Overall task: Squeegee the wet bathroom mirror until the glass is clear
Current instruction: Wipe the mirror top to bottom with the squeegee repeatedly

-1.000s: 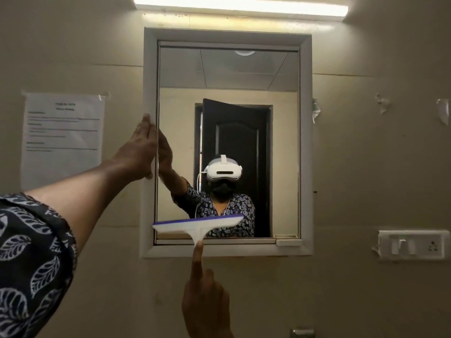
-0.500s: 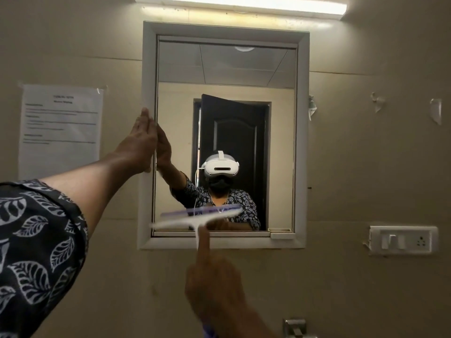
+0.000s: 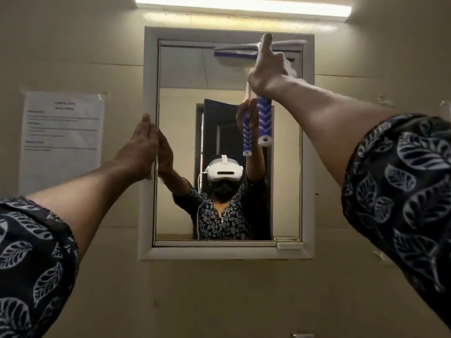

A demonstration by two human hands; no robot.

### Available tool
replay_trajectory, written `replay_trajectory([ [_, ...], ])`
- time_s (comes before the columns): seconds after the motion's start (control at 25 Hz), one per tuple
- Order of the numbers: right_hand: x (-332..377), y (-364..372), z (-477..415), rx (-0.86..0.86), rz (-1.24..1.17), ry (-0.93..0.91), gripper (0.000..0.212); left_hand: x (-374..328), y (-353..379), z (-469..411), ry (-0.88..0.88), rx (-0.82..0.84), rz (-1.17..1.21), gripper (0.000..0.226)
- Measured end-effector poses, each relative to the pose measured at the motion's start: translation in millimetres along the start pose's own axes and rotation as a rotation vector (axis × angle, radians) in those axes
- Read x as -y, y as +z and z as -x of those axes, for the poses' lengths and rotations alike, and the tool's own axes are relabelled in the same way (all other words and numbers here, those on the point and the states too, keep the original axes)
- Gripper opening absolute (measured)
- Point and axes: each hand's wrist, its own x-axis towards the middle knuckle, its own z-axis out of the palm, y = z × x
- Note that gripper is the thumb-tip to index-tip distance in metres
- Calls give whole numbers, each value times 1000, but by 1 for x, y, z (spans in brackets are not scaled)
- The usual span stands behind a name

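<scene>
Squeegee (image 3: 262,69): up at the top right of the mirror, blade lying level along the upper edge of the glass, its right end reaching the inner frame; the blade is motion-blurred, so whether the rubber is pressed to the glass is hard to say.
Squeegee handle: blue with white chevrons, hanging straight down below the hand, white cap at the bottom.
Right hand (image 3: 269,71): upper right of centre, fingers wrapped round the top of the handle, index finger stretched up along the neck to the blade.
Mirror (image 3: 180,123): centre of the frame, tall rectangle in a pale frame on a beige wall; no drops or streaks can be made out on the glass from here.
Left hand (image 3: 140,148): left of centre, open and flat, fingers straight and gripping nothing, resting against the left side of the mirror frame at mid height.
Reflection: person with both arms raised in a dark leaf-print top, a dark open door behind.
Sleeves: same leaf print, lower left and right edge of the frame.
Tube light (image 3: 244,6): glowing just above the mirror, top of the frame.
Paper notice (image 3: 62,140): taped to the wall at left, text too small to read.
</scene>
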Motion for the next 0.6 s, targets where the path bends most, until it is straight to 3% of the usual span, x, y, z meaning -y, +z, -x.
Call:
replay_trajectory([
  [0.16,-19,26,9,19,-63,44,60,3,3,-1,5,4,8,111],
  [0.28,-30,37,31,43,-61,-57,68,4,1,0,7,11,32,109],
  [0.6,-56,84,150,39,-189,-23,73,-3,-5,5,-14,37,2,113],
])
